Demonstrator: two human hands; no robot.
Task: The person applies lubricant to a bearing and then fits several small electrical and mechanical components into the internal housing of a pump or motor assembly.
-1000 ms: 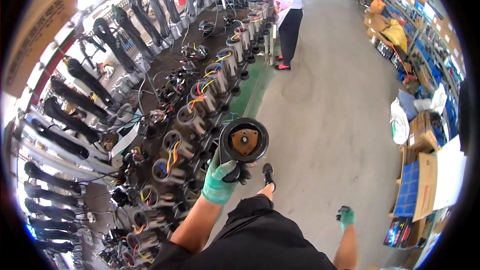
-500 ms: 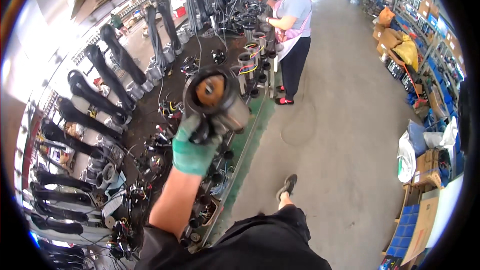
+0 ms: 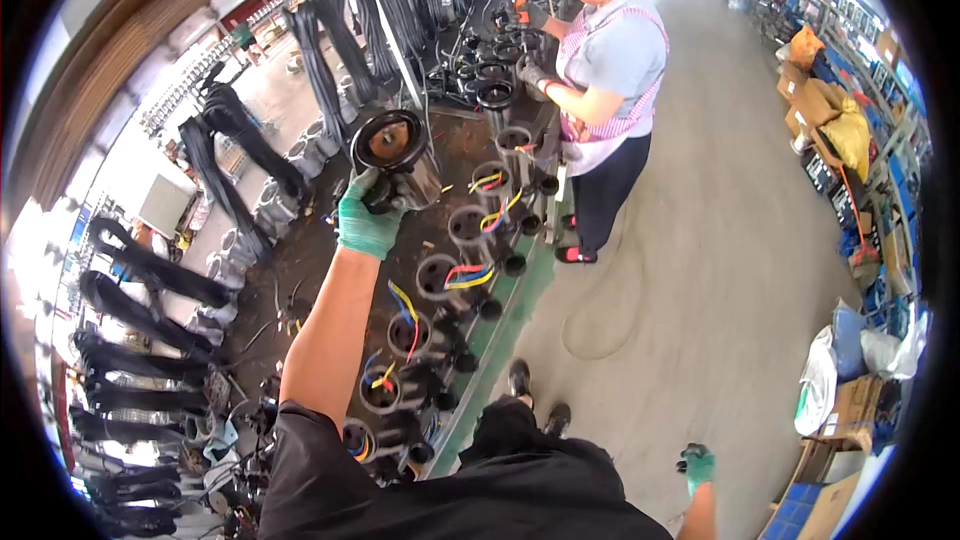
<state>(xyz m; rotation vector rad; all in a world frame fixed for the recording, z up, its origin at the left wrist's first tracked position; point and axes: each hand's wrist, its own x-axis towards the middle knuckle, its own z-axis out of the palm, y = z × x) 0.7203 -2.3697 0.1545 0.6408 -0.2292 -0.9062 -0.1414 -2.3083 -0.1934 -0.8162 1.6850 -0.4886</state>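
Note:
My left hand, in a green glove, grips a grey metal pump housing by the black fitting at its lower side. The housing is raised over the dark workbench; a wide black ring rims its open end, and a brown disc shows inside. Down at the lower right hangs my right hand, gloved green with dark fingertips. Its fingers look slightly apart, with nothing visible in them. Beside the left forearm stands a row of similar grey housings with red, yellow and blue wires sticking out.
Black cable bundles on grey motors line the bench's left side. At the far end a co-worker in a striped apron works with gloved hands near an orange tool. Shelves with boxes and bags flank the concrete aisle.
I have moved forward along the bench, nearer the co-worker, with the pump housing still in my left hand. More wired housings show, and my right hand has come into view.

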